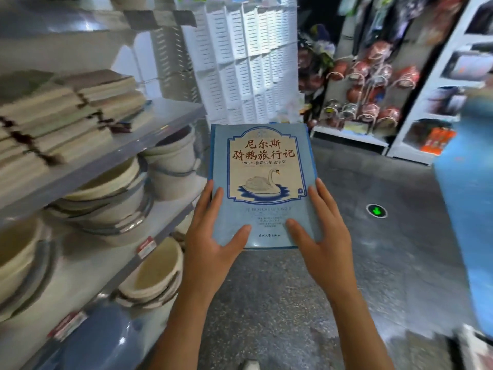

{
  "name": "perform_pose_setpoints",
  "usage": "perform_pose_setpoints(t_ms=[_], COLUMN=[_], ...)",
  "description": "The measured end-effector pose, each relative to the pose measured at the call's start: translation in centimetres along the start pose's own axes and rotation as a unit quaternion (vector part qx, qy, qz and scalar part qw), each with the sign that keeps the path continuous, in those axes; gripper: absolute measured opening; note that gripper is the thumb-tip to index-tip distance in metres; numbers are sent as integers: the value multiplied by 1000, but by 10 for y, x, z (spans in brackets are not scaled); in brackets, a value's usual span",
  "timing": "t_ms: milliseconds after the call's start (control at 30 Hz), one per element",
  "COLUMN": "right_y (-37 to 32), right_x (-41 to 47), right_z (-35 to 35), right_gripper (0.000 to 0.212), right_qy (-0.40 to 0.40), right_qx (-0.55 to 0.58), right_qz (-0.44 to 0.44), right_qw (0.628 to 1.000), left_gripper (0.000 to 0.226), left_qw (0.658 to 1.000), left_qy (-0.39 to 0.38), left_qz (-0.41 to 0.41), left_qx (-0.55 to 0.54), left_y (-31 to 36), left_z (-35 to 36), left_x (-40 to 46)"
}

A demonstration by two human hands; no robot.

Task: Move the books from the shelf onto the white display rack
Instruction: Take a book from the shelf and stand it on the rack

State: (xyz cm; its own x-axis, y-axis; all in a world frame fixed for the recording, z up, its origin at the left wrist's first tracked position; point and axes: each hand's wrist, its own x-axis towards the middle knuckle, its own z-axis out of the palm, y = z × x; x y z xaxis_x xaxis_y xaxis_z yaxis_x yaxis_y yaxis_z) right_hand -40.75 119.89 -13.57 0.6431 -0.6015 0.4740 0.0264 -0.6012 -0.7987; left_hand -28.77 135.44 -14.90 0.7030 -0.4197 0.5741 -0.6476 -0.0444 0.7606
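Observation:
A blue book (262, 166) with a white swan on its cover is held flat in front of me, above the floor. My left hand (213, 236) grips its lower left edge, thumb on the cover and fingers along the side. My right hand (324, 233) grips the lower right edge in the same way. More books (66, 116) lie in stacks on the grey shelf (149, 137) at the left. The white display rack (245, 62), made of slotted white panels, stands straight ahead beyond the book.
Below the book shelf, lower shelves hold stacked cream basins (112, 193) and buckets (173, 161). A rack of red round items (373, 89) stands at the right rear. A blue object (466, 209) fills the right edge. The grey floor (373, 263) carries a green marker (376, 210).

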Motion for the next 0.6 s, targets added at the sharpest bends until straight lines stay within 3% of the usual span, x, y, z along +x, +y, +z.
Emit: perform_pose_setpoints(t_ms=[333,600], right_y=[90,181], right_x=[166,252], right_z=[-32,-78], right_gripper=[75,70], right_qy=[82,131], right_qx=[-46,-68], right_qz=[31,81], right_qw=[995,986], left_gripper=[79,84], left_qw=[995,987], left_qy=[-58,-132], left_qz=[34,36], left_qx=[-75,-89], left_y=[-52,-76], left_z=[143,272], left_x=[173,255])
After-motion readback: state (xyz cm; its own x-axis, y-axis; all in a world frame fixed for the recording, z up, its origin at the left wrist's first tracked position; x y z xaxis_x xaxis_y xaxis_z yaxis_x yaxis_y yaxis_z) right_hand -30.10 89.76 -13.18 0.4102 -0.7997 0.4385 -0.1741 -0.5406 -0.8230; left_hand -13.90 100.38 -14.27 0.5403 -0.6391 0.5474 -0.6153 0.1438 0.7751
